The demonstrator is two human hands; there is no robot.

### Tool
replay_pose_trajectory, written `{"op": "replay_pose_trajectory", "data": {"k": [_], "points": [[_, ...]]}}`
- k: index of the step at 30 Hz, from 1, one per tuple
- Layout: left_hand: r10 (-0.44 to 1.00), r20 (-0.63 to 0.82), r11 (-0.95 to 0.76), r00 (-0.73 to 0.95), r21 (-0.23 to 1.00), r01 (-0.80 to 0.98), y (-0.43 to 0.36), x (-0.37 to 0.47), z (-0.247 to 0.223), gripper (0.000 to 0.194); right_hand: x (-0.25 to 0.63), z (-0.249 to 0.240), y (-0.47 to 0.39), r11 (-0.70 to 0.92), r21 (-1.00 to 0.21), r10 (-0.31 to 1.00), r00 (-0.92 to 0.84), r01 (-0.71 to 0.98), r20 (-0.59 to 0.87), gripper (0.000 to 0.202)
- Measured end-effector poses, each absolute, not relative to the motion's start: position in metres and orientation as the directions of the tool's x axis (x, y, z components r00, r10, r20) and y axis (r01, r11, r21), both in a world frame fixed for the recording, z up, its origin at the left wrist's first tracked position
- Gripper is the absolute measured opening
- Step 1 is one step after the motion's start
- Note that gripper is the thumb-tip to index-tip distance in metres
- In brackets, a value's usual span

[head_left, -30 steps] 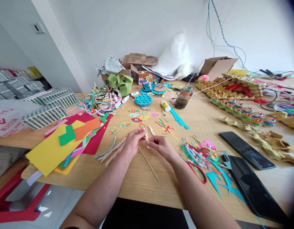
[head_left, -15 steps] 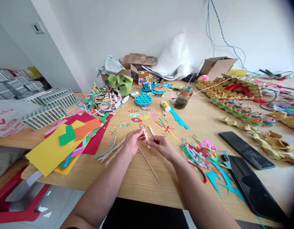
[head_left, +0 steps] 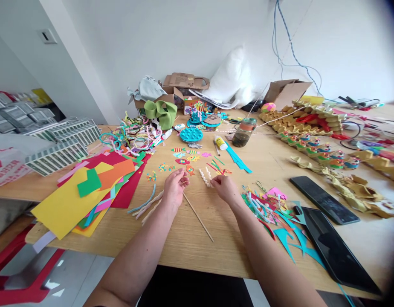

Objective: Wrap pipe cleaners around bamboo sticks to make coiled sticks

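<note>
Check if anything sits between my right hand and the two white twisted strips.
Nothing visible stands in the way. The right hand is right beside the twisted strips, though I can't tell if it touches them. The fish cutouts lie left of them and the wooden stick lies nearer you, both outside that gap.

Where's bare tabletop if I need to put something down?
Two bare patches: between the thin stick and the right forearm, and between the blue strips and the farther phone. It's crowded at left under coloured sheets, at near right with paper scraps and the nearer phone, and mid-table, with twisted white pieces and fish cutouts.
</note>
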State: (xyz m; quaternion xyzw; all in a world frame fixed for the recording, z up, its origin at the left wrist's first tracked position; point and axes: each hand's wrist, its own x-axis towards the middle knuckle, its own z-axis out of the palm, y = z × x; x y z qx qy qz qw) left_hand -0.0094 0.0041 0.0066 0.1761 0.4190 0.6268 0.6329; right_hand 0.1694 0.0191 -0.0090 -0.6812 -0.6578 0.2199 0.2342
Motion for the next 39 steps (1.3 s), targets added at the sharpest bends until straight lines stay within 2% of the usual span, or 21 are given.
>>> {"op": "replay_pose_trajectory", "data": {"k": [4,22,28,31,34,37,39], "points": [[0.941,-0.309,0.149,-0.136,0.742,-0.653,0.004,-0.009,0.007,0.021,0.168,-0.008,0.03,-0.061,-0.515,0.998,0.043,0.855,-0.047,0.02],[0.954,-0.267,0.113,-0.139,0.746,-0.656,0.004,-0.01,0.009,0.024,0.163,-0.002,0.041,-0.074,-0.35,0.994,0.042,0.934,-0.097,0.029],[0.958,-0.243,0.074,-0.151,0.722,-0.688,0.003,-0.015,0.021,0.023,0.164,0.001,0.033,-0.046,-0.365,0.996,0.016,0.93,-0.084,0.023],[0.965,-0.219,0.047,-0.144,0.685,-0.727,-0.003,-0.023,0.042,0.022,0.161,0.007,0.029,-0.031,-0.385,0.999,0.04,0.922,0.016,0.024],[0.986,-0.099,-0.024,-0.131,0.704,-0.709,-0.016,-0.037,0.071,0.022,0.153,0.019,0.022,0.032,-0.453,0.995,0.014,0.891,0.097,0.02],[0.987,0.081,-0.144,-0.137,0.815,-0.561,-0.034,-0.056,0.091,0.022,0.139,0.027,0.008,0.148,-0.549,0.989,-0.117,0.823,0.09,0.018],[0.979,0.142,-0.182,-0.144,0.928,-0.325,-0.046,-0.07,0.091,0.019,0.129,0.026,-0.001,0.233,-0.599,0.968,-0.241,0.766,0.068,0.019]]}}
